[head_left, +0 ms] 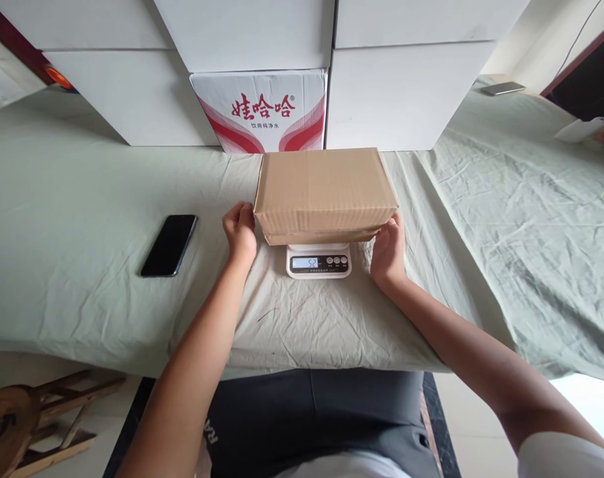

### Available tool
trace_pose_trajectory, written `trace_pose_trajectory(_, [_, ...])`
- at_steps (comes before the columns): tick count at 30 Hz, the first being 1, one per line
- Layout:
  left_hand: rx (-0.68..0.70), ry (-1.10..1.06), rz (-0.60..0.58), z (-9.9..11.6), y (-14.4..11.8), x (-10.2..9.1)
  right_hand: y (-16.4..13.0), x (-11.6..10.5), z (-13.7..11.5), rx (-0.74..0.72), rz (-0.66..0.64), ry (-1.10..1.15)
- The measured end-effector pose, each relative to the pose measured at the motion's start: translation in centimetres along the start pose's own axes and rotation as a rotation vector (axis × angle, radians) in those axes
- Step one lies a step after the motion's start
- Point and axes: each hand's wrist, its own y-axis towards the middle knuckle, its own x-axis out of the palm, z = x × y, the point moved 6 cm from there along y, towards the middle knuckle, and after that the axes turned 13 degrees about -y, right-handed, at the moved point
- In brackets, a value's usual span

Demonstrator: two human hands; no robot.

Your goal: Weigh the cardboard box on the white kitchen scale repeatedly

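A closed brown cardboard box sits over a small white kitchen scale, covering most of its platform. The scale's lit display seems to read 52. At the box's left end is my left hand, closed with curled fingers against the lower corner. My right hand is closed around the lower right corner, its fingertips partly hidden by the cardboard. Whether the box's full weight rests on the scale cannot be told.
Behind the box, a white and red printed carton stands among large white boxes. A black phone lies left on the green cloth; another phone lies far right. A wooden stool stands at lower left.
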Motion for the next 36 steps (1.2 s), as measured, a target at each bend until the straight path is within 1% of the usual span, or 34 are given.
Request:
trace_pose_trajectory(6, [0.001,0.004,0.008,0.08,0.05,0.04,0.01,0.08,0.04,-0.008,-0.013,-0.013])
trace_pose_trajectory(15, [0.011,-0.001,-0.004,0.03,0.03,0.08,-0.17,0.31,-0.42,0.026,0.003,0.015])
trace_pose_trajectory(23, [-0.012,0.001,0.017,-0.03,-0.12,0.10,-0.13,0.13,-0.13,0.006,-0.003,0.018])
trace_pose_trajectory(36, [0.006,0.019,0.012,0.27,0.02,0.17,-0.12,0.09,0.07,-0.002,-0.017,-0.003])
